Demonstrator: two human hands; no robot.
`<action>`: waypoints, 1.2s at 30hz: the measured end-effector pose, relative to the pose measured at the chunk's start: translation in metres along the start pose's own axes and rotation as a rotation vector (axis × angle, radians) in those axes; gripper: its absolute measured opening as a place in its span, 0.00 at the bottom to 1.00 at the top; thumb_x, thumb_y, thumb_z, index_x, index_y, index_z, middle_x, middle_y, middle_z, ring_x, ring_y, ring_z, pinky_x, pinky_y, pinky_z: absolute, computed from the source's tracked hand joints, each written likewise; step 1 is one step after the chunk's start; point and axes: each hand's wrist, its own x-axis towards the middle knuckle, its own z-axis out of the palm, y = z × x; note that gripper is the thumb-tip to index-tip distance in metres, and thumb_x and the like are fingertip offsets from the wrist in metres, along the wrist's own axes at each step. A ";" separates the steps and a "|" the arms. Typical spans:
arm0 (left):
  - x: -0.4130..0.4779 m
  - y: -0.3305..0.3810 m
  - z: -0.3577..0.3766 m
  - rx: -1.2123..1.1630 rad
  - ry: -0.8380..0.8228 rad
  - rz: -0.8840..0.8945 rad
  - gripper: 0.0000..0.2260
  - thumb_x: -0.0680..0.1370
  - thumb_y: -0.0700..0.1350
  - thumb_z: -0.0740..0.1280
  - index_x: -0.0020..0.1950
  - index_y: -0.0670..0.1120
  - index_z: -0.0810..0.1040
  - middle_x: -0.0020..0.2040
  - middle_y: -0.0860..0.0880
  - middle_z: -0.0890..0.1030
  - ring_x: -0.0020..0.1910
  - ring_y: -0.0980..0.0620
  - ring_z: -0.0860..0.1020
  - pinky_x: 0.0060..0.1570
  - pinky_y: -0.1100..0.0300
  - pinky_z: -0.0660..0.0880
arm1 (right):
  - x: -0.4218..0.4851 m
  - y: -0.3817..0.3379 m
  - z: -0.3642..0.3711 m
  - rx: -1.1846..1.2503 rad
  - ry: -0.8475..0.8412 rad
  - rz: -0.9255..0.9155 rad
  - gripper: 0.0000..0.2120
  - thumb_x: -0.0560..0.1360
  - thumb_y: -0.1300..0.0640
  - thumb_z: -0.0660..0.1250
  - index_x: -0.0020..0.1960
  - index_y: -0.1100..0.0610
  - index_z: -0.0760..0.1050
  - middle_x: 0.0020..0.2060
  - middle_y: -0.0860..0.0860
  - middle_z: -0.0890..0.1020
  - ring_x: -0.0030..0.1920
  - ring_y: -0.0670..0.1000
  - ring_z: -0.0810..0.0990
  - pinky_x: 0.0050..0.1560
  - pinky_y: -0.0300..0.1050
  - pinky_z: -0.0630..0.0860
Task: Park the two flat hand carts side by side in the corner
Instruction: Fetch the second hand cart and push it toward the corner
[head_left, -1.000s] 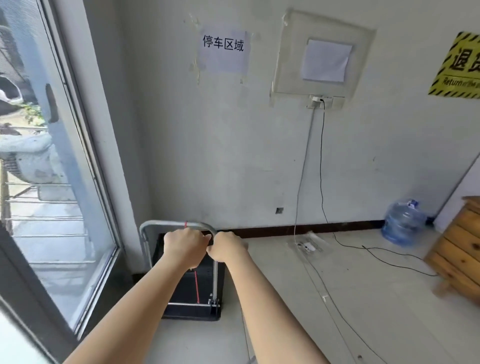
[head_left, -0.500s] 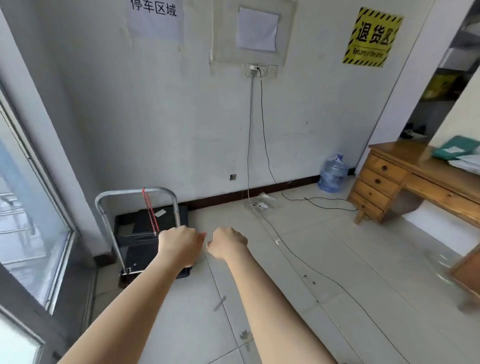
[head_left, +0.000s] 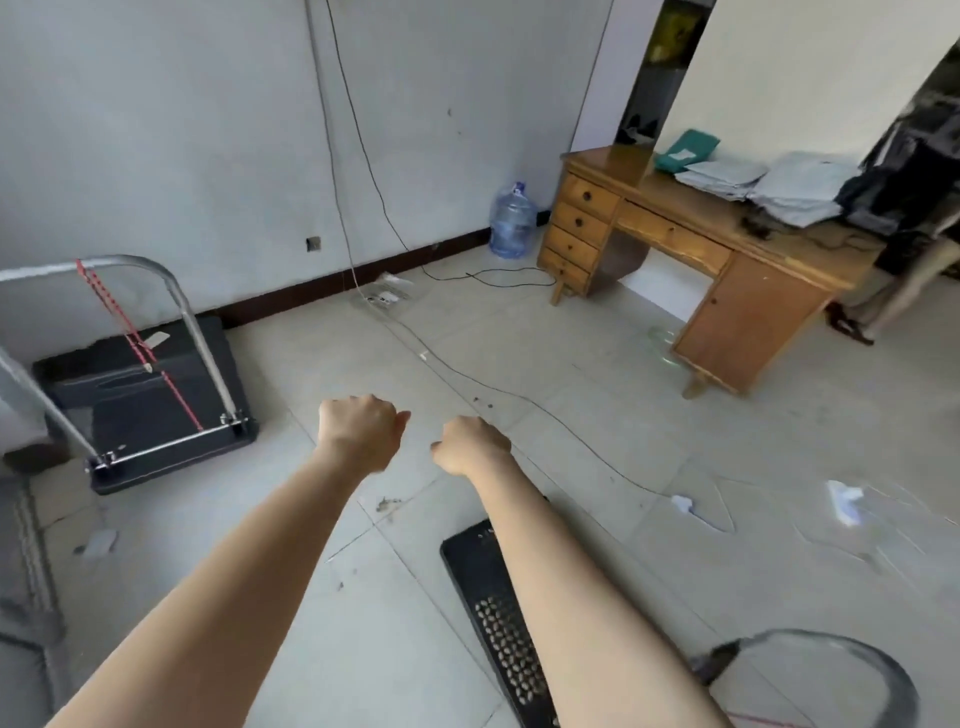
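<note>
One flat hand cart (head_left: 156, 410) with a black deck, a silver loop handle and a red cord stands in the corner at the left, against the wall. A second cart (head_left: 498, 623) shows at the bottom: part of its black textured deck and its curved handle (head_left: 852, 670), both partly hidden by my right forearm. My left hand (head_left: 361, 434) and my right hand (head_left: 467, 447) are loosely closed fists in mid-air over the floor, to the right of the parked cart. Neither hand holds anything.
A thin cable (head_left: 519, 400) runs from the wall across the tiled floor. A water jug (head_left: 511, 221) stands by the baseboard beside a wooden desk (head_left: 727, 270) stacked with papers. A person's legs (head_left: 893, 291) are at the far right. Paper scraps (head_left: 683, 504) lie about.
Both hands have let go of the corner cart's handle and drawn back from it. The view has swung right and down, and the second cart has come into sight.
</note>
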 end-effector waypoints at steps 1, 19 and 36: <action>-0.003 0.022 -0.001 -0.002 -0.004 0.032 0.23 0.82 0.55 0.45 0.49 0.48 0.78 0.47 0.49 0.80 0.45 0.47 0.79 0.36 0.59 0.65 | -0.009 0.024 0.001 0.000 0.001 0.038 0.14 0.77 0.53 0.58 0.58 0.59 0.73 0.56 0.57 0.77 0.54 0.58 0.76 0.45 0.45 0.67; -0.104 0.381 -0.025 -0.087 -0.079 0.229 0.20 0.83 0.54 0.46 0.45 0.49 0.74 0.41 0.49 0.76 0.38 0.48 0.72 0.36 0.60 0.66 | -0.184 0.381 0.004 0.011 0.032 0.325 0.10 0.76 0.52 0.58 0.50 0.58 0.73 0.52 0.57 0.79 0.51 0.58 0.76 0.45 0.44 0.69; -0.233 0.549 0.031 -0.289 -0.324 0.262 0.10 0.80 0.49 0.58 0.59 0.48 0.71 0.54 0.47 0.80 0.53 0.45 0.79 0.43 0.55 0.71 | -0.268 0.516 0.089 0.012 0.280 0.079 0.07 0.75 0.55 0.63 0.47 0.56 0.77 0.50 0.53 0.77 0.59 0.54 0.69 0.50 0.48 0.71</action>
